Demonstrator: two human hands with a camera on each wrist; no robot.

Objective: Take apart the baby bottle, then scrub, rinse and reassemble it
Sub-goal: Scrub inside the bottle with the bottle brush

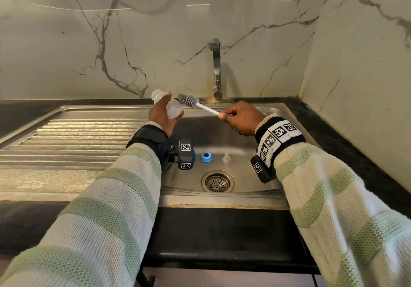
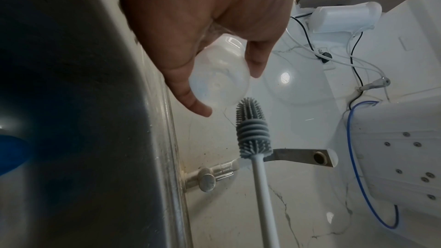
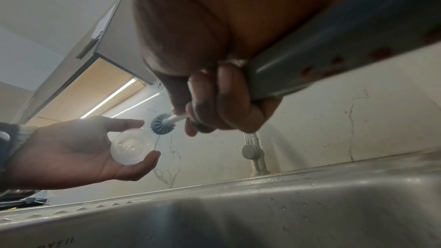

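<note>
My left hand (image 1: 164, 114) holds the clear bottle body (image 1: 166, 105) over the back left of the sink, thumb and fingers round its sides, its neck pointing away to the upper left. In the left wrist view the bottle's base (image 2: 219, 86) faces the camera; the right wrist view shows the base (image 3: 131, 147) too. My right hand (image 1: 240, 117) grips the white handle of a grey silicone bottle brush (image 1: 188, 100), whose head sits just right of the bottle, outside it. A blue collar ring (image 1: 206, 157) and a clear nipple (image 1: 226, 157) lie on the sink floor.
The steel sink (image 1: 244, 189) has a round drain (image 1: 218, 182) near its front. A chrome tap (image 1: 216, 71) stands behind the basin, off. The ribbed draining board (image 1: 77, 135) lies to the left. Marble walls close in behind and on the right.
</note>
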